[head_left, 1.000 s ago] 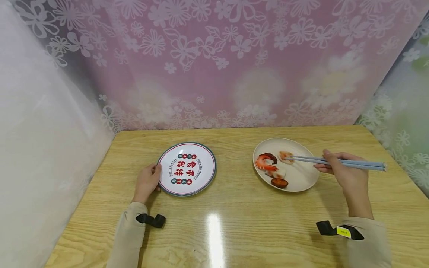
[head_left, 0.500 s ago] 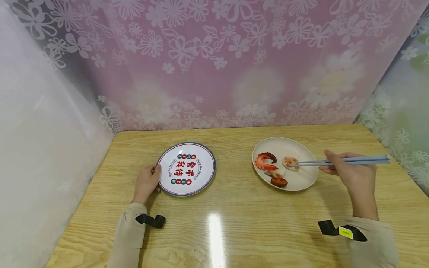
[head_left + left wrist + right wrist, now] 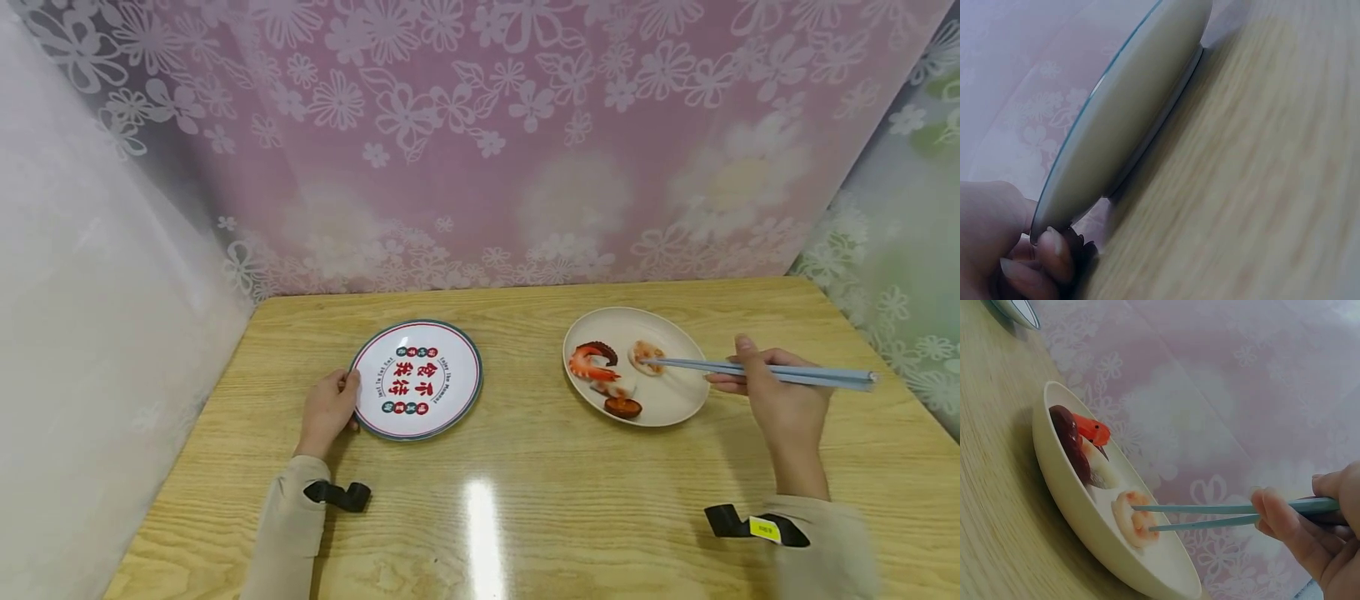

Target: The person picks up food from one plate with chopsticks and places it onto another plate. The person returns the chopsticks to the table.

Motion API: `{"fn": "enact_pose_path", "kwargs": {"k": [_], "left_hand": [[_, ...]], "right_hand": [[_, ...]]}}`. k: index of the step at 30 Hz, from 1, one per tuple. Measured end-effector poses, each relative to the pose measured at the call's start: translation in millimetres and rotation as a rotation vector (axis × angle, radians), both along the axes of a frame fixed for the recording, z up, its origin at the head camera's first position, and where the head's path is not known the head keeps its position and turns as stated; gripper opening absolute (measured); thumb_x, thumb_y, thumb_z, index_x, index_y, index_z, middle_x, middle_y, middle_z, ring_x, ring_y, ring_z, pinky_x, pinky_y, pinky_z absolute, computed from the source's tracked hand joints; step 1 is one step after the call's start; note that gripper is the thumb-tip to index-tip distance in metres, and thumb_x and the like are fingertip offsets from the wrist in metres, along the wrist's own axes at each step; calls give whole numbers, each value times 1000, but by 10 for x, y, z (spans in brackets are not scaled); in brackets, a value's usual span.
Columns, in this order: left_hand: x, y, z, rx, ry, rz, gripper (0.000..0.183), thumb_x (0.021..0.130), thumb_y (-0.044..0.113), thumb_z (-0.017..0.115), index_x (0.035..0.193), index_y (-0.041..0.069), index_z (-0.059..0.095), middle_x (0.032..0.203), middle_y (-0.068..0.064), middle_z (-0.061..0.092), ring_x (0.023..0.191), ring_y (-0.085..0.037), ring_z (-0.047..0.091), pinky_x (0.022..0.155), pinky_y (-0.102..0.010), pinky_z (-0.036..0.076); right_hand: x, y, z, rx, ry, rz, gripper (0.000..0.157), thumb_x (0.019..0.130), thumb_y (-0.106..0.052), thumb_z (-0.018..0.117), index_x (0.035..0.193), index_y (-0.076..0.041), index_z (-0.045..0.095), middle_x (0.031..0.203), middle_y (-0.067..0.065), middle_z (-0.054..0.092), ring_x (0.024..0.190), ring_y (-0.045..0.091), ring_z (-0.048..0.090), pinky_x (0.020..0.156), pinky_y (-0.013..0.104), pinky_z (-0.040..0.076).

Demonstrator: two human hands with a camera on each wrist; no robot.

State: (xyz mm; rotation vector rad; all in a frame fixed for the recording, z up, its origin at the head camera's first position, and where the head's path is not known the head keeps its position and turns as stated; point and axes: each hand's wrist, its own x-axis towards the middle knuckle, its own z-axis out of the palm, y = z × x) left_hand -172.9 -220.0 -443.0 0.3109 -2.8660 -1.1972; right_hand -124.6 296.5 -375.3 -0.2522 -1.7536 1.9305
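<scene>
My left hand (image 3: 330,408) pinches the left rim of a white plate (image 3: 465,358) with red lettering and a green edge. In the left wrist view its fingers curl under the rim of that plate (image 3: 1129,94). My right hand (image 3: 783,400) grips a pair of light blue chopsticks (image 3: 795,372). Their tips touch a round, pale orange-speckled slice (image 3: 641,357) lying in a cream plate (image 3: 682,400). In the right wrist view the tips of the chopsticks (image 3: 1210,509) rest slightly apart on the slice (image 3: 1124,522). Left of it sit a red curled tentacle (image 3: 592,367), a whitish piece (image 3: 622,387) and a brown piece (image 3: 622,407).
Both plates stand on a wood-grain table (image 3: 525,475), with a gap between them. Behind the table hangs a pink floral cloth (image 3: 480,167). A black strap (image 3: 337,494) is on the left sleeve and another strap (image 3: 757,527) on the right sleeve.
The slice has slid right and nearer within the cream plate, then a little back. The right hand and chopsticks have shifted right, then back left. The left hand stays on its plate.
</scene>
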Motion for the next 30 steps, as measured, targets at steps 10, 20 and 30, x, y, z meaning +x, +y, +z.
{"fn": "enact_pose_path", "kwargs": {"k": [10, 20, 30], "left_hand": [[-19, -26, -12, 12, -7, -1, 35, 103, 29, 40, 100, 0, 59, 65, -8, 56, 40, -15, 53, 47, -28, 44], [-13, -24, -15, 18, -7, 1, 34, 102, 28, 41, 100, 0, 60, 68, -10, 58, 40, -14, 53, 46, -27, 44], [-16, -13, -15, 4, -17, 4, 35, 103, 30, 40, 101, 1, 59, 62, -8, 56, 40, -14, 53, 48, -28, 44]], "right_hand": [[-38, -124, -61, -43, 59, -15, 24, 89, -8, 68, 76, 12, 66, 62, 13, 68, 50, 20, 67, 47, 27, 51], [-31, -69, -349, -312, 74, -14, 26, 90, -12, 66, 83, 13, 66, 67, 18, 69, 57, 24, 69, 54, 29, 54], [-60, 58, -628, -613, 107, -4, 26, 89, -10, 68, 87, 16, 67, 70, 21, 68, 59, 28, 70, 53, 30, 55]]}}
